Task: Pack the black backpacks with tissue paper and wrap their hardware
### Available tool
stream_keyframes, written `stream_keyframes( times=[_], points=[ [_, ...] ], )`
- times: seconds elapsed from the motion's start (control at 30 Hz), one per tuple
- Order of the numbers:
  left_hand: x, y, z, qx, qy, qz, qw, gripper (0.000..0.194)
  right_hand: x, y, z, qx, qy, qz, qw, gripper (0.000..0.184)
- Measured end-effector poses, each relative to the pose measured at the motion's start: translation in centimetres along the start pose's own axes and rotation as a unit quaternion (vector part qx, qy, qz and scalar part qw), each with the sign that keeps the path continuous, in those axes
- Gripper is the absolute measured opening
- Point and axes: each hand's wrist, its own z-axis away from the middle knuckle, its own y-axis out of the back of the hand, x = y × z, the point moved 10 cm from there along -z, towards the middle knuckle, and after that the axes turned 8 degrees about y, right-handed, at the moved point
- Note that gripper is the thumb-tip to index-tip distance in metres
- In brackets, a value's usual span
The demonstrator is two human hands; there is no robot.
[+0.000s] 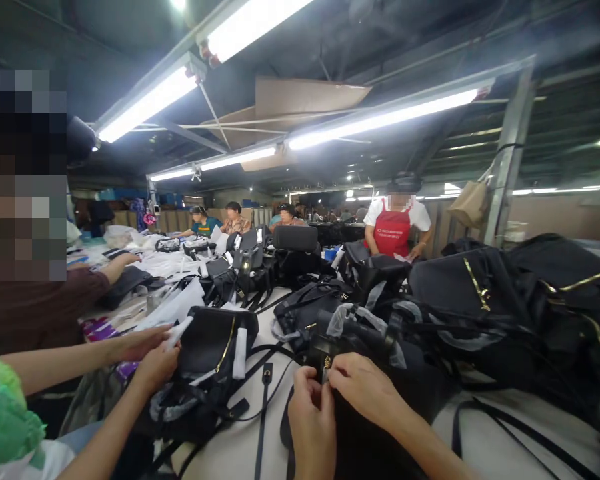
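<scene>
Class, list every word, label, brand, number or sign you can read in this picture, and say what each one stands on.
No text can be read with certainty.
Red apron of the person across the table: white lettering on the chest, too small and blurred to read.
Purple-and-white packaging at left: any print is too blurred to tell.
Gold-coloured fitting at the right hand's fingertips: no lettering can be made out.

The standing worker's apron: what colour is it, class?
The apron is red, shown best in the head view.
</scene>
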Motion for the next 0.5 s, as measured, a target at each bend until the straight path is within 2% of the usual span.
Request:
stream_keyframes(
  times=[0.1,0.27,0.33,0.4,0.5],
  points=[
    [0.9,1.1,0.3,0.047,-0.068,0.001,0.997,0.038,-0.5,0.3,-0.1,-0.005,-0.014,0.023,1.0,0.025],
    [1.8,0.5,0.1,0.018,-0.099,-0.043,0.994,0.022,-0.7,0.4,-0.3,-0.007,-0.021,0.043,0.999,0.026],
    [1.2,0.2,-0.4,0.006,-0.052,-0.026,0.998,0.019,-0.2,0.3,-0.2,-0.011,-0.022,0.038,0.999,0.026],
    [-0.4,-0.5,-1.0,-0.034,0.042,0.058,0.997,0.022,0.4,0.1,0.0,-0.011,-0.018,0.029,0.999,0.026],
    [-2.6,-2.2,-0.9,-0.104,0.195,0.211,0.952,0.033,1.1,0.0,0.3,-0.003,-0.011,0.001,1.0,0.029]
  ],
)
